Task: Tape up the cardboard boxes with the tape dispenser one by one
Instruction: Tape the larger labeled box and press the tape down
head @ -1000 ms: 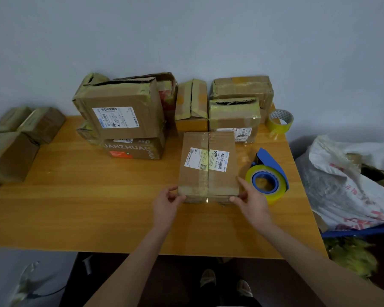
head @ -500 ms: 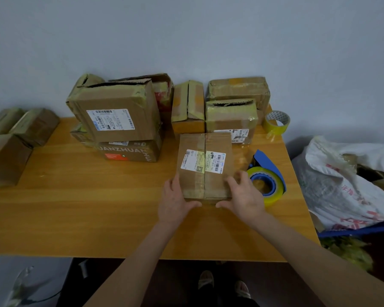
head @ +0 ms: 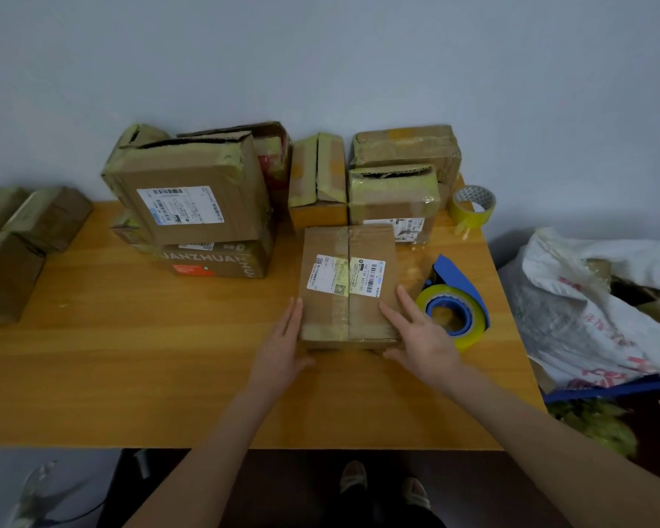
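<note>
Lying flat on the right half of the orange-brown wooden table [head: 130, 356], a flat brown cardboard box with two white shipping labels [head: 345, 287] is recorded, with clear tape seen along its centre seam. The left hand [head: 282, 346] is laid against the box's left side, fingers straight and together, thumb at the near edge; nothing is gripped. The right hand [head: 422, 339] is spread over the near right corner of the box top, fingers straight and parted; nothing is gripped. A blue tape dispenser loaded with a yellow-tinted roll [head: 456, 310] is set just beside the box's right side; whether the right hand's outer finger touches it cannot be told. Worn taped cardboard boxes [head: 191, 200] are stacked along the wall behind. A loose roll of yellowish tape [head: 473, 205] is noted at the far right corner. A white printed plastic sack [head: 587, 299] is placed right of the table.
</note>
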`<state>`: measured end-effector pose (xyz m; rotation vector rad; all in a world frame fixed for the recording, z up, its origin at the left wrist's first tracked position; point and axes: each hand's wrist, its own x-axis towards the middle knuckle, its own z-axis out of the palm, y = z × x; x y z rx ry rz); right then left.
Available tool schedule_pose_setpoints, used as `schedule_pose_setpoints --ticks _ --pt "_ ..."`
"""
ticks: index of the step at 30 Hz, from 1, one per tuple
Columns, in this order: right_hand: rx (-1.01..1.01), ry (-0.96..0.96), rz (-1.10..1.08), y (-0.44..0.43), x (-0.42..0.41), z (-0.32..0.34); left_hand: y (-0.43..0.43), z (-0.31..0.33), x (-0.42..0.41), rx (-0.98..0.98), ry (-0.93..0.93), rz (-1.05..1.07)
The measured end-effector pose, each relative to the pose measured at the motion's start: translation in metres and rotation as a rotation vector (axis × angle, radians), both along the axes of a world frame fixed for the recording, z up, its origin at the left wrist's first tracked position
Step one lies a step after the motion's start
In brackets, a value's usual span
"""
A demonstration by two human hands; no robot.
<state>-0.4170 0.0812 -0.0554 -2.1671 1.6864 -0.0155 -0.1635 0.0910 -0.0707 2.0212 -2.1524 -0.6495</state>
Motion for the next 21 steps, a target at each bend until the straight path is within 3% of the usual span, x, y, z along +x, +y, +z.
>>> schedule_pose_setpoints --ticks 2,5,9,15,21 --pt "-0.201 0.051 0.077 0.013 0.008 -0.003 0.010 -0.001 -0.013 -0.206 -0.157 -0.133" --pt "-0.246 0.103 0.175 0.027 0.027 -0.013 0.019 -0.007 -0.044 -0.293 -0.206 -0.358" --pt "-0.172 0.150 0.177 0.030 0.030 -0.021 0.023 -0.015 -0.056 -0.137 -0.307 -0.353" --pt "-0.088 0.145 0.236 0.026 0.017 -0.009 0.023 -0.003 -0.047 -0.060 -0.358 -0.294" --pt "0.107 -0.020 0.095 0.026 0.008 -0.002 0.022 0.004 -0.044 0.026 -0.335 -0.200"
